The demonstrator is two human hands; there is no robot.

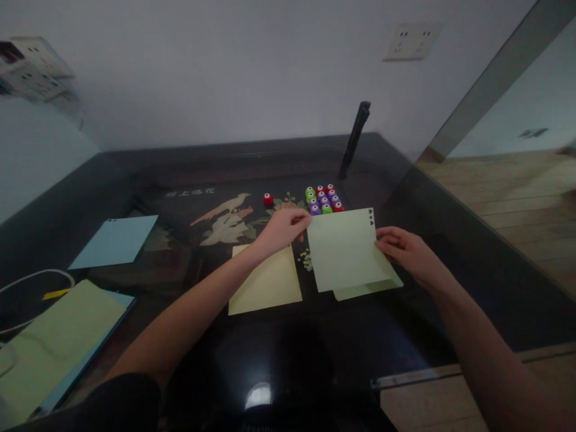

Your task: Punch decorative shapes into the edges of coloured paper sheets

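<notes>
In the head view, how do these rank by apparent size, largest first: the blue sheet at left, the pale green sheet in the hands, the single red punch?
1. Pale green sheet and blue sheet: alike in apparent size; the blue lies further off, so no ranking.
2. Single red punch: clearly smallest.

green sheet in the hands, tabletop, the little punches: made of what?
Green sheet: thin matte paper, it seems; flat, with small holes at one corner. Tabletop: apparently dark glass, glossy, reflecting a light. Punches: probably shiny coloured plastic; too small to confirm.
</notes>
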